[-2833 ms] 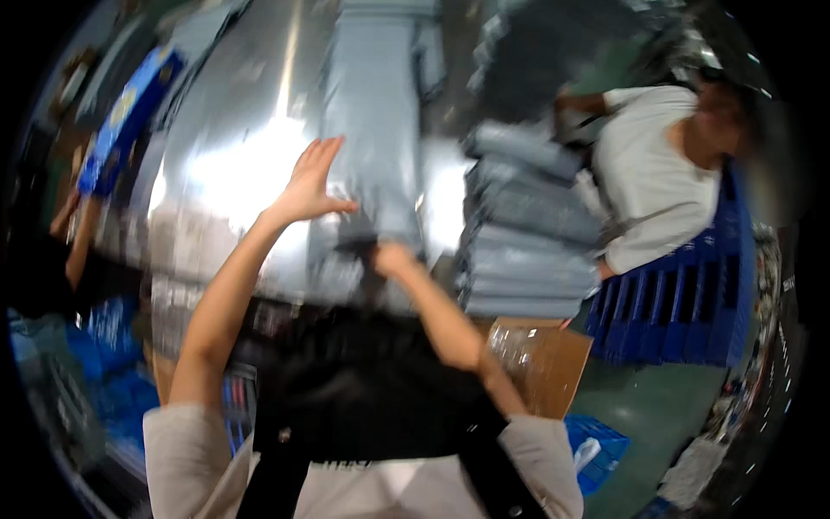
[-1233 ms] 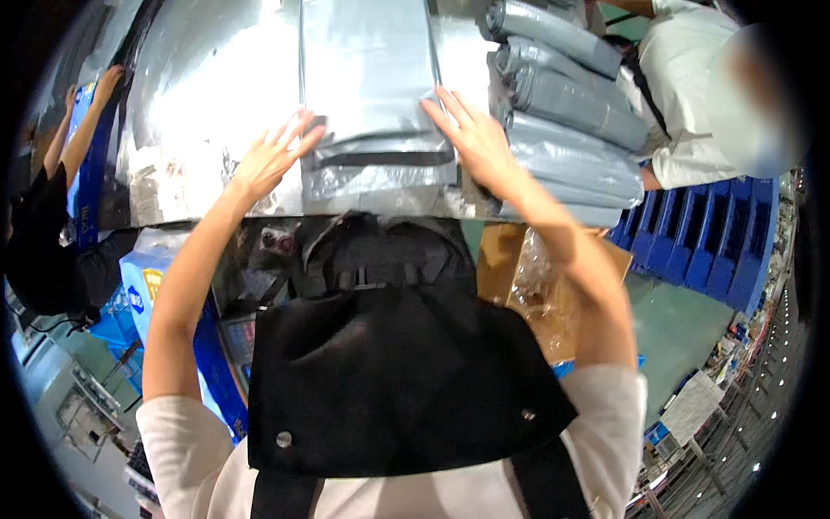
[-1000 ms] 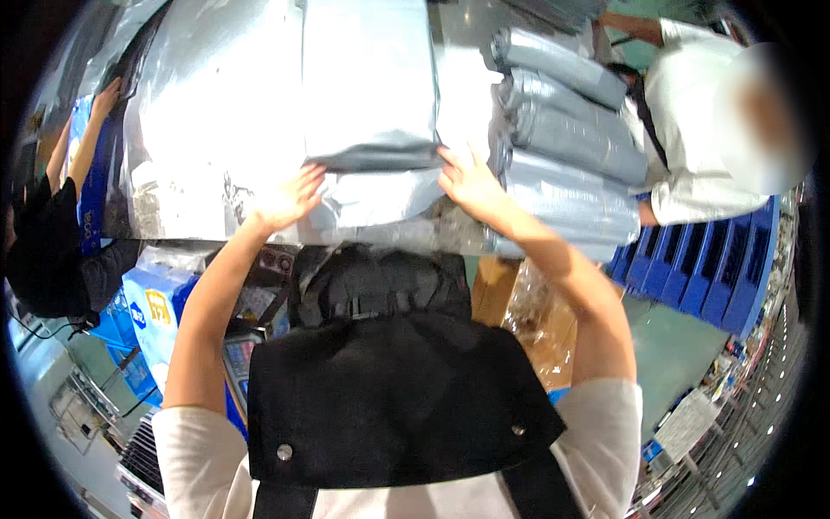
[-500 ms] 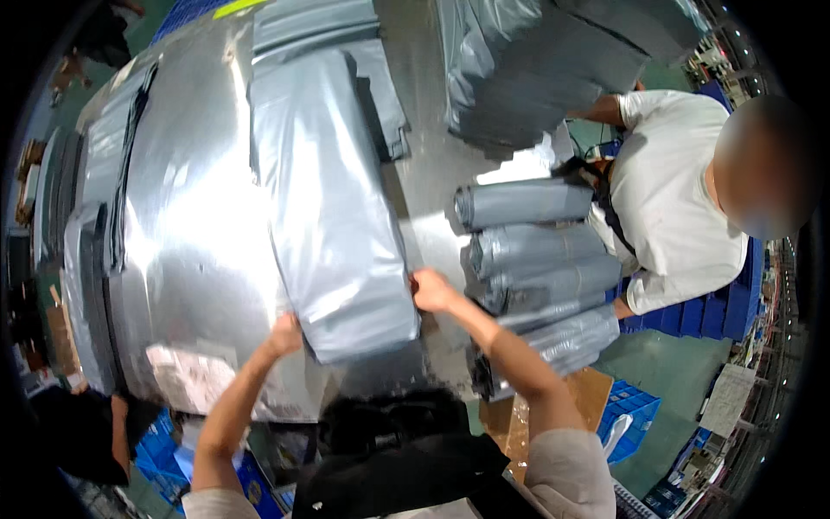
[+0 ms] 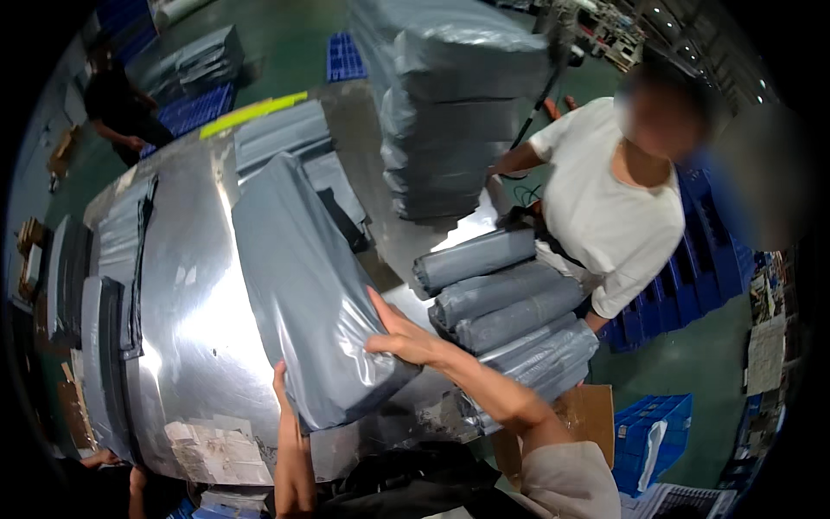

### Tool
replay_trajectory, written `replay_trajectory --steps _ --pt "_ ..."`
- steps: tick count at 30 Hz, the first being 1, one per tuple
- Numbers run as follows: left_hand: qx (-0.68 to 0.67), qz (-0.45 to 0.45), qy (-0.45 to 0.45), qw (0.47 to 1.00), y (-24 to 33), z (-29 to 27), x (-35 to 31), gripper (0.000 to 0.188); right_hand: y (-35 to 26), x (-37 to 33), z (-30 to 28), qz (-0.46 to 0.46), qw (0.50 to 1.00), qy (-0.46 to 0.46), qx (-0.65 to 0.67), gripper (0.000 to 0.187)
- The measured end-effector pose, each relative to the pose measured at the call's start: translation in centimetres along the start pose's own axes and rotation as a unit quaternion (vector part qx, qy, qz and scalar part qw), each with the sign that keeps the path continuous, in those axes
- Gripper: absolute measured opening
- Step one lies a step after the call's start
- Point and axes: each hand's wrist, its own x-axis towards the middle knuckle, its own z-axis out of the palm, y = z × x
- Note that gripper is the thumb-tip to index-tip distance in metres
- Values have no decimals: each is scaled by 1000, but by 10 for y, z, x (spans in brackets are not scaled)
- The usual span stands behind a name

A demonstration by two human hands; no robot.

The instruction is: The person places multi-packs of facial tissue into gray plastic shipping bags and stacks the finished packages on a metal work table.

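A long, thick bundle of grey plastic bags (image 5: 303, 277) lies lengthwise on the metal table, its near end close to my body and bulging. My left hand (image 5: 287, 394) grips the bundle's left edge near that end, with the fingers partly hidden behind the plastic. Over the right edge lies my right hand (image 5: 402, 336), thumb and fingers pinching the film into creases. Beyond the bundle, more flat grey bags (image 5: 281, 138) rest on the table. Rolled grey bundles (image 5: 519, 298) sit to the right of my right forearm.
A tall stack of grey bags (image 5: 458, 130) stands at the far right. Beside it is a co-worker in a white shirt (image 5: 605, 208). Folded grey bags (image 5: 104, 363) line the left edge. A cardboard box (image 5: 596, 411) and blue crate (image 5: 653, 437) are at the lower right.
The bundle's near end has come closer to me and looks raised and more bunched. My right hand has moved from its side edge onto its top. The view has tilted upward.
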Motion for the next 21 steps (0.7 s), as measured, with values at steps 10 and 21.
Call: replay_trajectory --steps 10,21 --pt "-69 421 -233 874 80 130 -20 47 -150 -151 -84 -390 867 201 -238 98" --pt "197 384 -229 872 329 492 48 54 -299 -16 -353 -423 866 195 181 55"
